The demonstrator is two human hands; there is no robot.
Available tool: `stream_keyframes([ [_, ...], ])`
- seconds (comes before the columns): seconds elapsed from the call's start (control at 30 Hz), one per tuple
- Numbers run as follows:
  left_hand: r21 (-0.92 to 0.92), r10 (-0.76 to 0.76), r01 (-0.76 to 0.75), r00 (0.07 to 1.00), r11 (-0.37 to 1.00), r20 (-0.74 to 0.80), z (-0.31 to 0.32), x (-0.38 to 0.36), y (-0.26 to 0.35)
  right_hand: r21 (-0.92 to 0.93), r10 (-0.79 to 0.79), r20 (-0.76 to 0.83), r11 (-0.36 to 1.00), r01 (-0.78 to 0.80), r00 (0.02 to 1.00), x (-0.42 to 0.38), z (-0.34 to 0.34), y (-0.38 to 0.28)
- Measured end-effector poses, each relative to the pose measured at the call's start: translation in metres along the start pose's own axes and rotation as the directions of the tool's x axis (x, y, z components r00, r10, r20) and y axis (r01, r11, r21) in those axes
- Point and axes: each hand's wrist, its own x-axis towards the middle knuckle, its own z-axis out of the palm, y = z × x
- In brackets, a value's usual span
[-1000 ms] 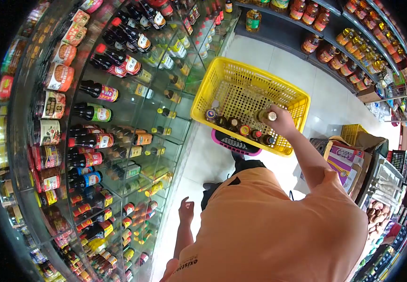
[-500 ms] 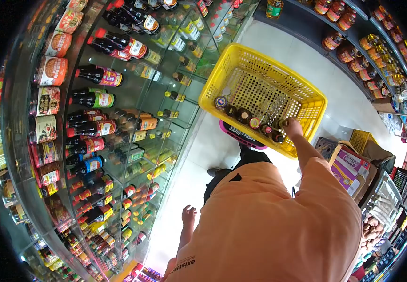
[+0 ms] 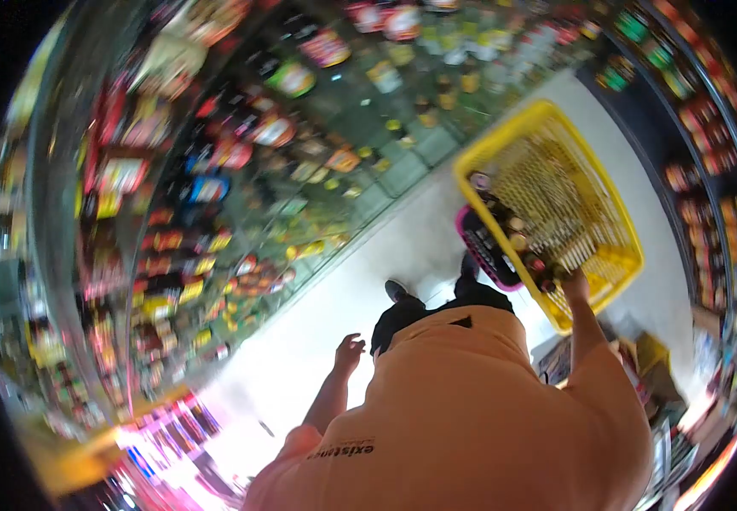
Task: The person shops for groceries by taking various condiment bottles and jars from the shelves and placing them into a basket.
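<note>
Plainly, the right hand was held beside the blurred bottles inside the yellow basket; whether its fingers were clamped on one could not be told. The left hand was held outside, fingers bent but apart.

Plastic basket (smooth-looking), matt cloth shirt

Bottles in basket; basket between left shelving and right shelving.

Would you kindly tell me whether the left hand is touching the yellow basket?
Apart: the head view shows the left hand well clear of the yellow basket, with floor and dark trousers between them.
</note>
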Motion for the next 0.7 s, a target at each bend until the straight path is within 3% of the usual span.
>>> stream_keyframes([
  [0.07, 0.023, 0.026, -0.025, 0.998, 0.999, -0.051, 0.000, 0.004, -0.014, 0.019, 0.021, 0.074, 1.000, -0.022, 0.997, -0.007, -0.018, -0.028],
  [0.13, 0.013, -0.032, 0.032, 0.998, 0.999, -0.054, -0.004, -0.002, -0.004, 0.142, -0.031, 0.030, 0.989, 0.027, 0.999, 0.055, 0.056, 0.094],
  [0.2, 0.003, -0.076, 0.076, 0.994, 0.997, -0.085, -0.011, -0.006, -0.006, 0.167, -0.056, 0.052, 0.985, 0.046, 0.997, 0.036, 0.032, 0.066],
  [0.27, 0.034, -0.099, 0.100, 0.994, 0.994, -0.051, -0.024, -0.016, 0.005, -0.136, 0.044, 0.018, 0.990, -0.041, 0.999, 0.013, -0.005, 0.006],
  [0.33, -0.047, -0.093, 0.090, 0.993, 0.995, -0.079, -0.032, -0.015, -0.017, -0.102, 0.085, -0.110, 0.990, -0.097, 0.990, 0.012, -0.014, -0.022],
  [0.47, -0.128, -0.081, 0.063, 0.987, 0.990, -0.139, -0.048, -0.009, -0.079, -0.261, -0.050, -0.184, 0.965, 0.000, 0.982, 0.001, -0.031, -0.108],
  [0.53, -0.167, -0.157, 0.143, 0.984, 0.976, -0.079, -0.061, -0.008, -0.104, -0.095, -0.183, -0.392, 0.983, 0.158, 0.902, -0.044, -0.029, -0.188],
  [0.57, -0.168, -0.170, 0.156, 0.983, 0.973, -0.069, -0.069, -0.009, -0.113, -0.127, -0.289, -0.367, 0.957, 0.261, 0.884, -0.068, -0.031, -0.229],
  [0.6, -0.176, -0.165, 0.151, 0.984, 0.973, -0.070, -0.075, -0.007, -0.127, -0.130, -0.297, -0.371, 0.955, 0.267, 0.880, -0.070, -0.016, -0.239],
  [0.67, -0.316, -0.199, 0.167, 0.977, 0.934, -0.071, -0.088, 0.004, -0.157, -0.096, -0.570, -0.302, 0.816, 0.570, 0.765, -0.080, 0.016, -0.264],
  [0.7, -0.316, -0.189, 0.159, 0.980, 0.935, -0.067, -0.097, 0.011, -0.169, -0.063, -0.632, -0.287, 0.762, 0.644, 0.720, -0.095, 0.038, -0.277],
])
